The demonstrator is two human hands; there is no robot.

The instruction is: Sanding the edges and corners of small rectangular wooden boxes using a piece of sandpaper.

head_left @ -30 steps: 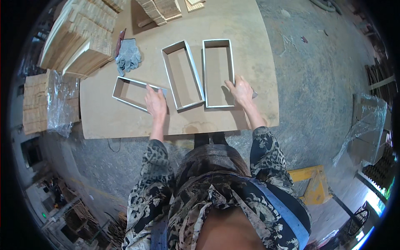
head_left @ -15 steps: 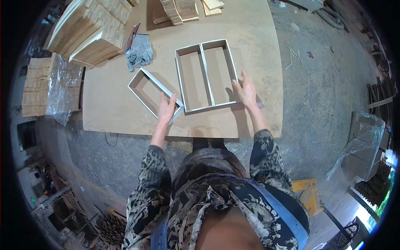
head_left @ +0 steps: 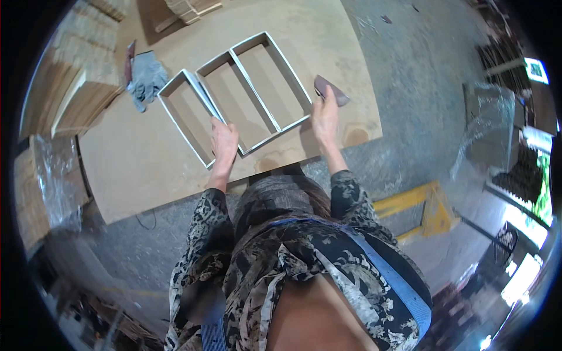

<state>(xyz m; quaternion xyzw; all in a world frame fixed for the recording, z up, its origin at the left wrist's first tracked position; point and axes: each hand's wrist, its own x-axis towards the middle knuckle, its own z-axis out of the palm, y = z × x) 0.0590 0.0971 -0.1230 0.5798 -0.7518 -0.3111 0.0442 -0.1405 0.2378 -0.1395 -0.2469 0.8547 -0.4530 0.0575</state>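
My left hand (head_left: 224, 140) grips the near end of a narrow rectangular frame (head_left: 186, 130) with white edges, its fingers at the side facing a larger frame. This larger frame (head_left: 253, 89), white-edged with brown inner sides, lies on the table and has one divider making two long compartments. The two frames lie side by side, close together. At the larger frame's near right corner, my right hand (head_left: 325, 120) has its fingers closed on a dark brown piece of sandpaper (head_left: 335, 92). My right palm hides part of that corner. Whether either frame has a bottom, I cannot tell.
A grey work glove (head_left: 148, 76) lies on the brown table (head_left: 126, 175), beside stacked wooden boards (head_left: 88, 96). More wood pieces (head_left: 190, 9) stand at the far edge. Film-wrapped wood (head_left: 55, 181) is to the left; a yellow pallet jack (head_left: 430, 210) stands right on the floor.
The narrow frame has swung in from an angle to lie alongside the larger one. My right hand has taken hold of the sandpaper, which lay by my wrist. The whole view has turned.
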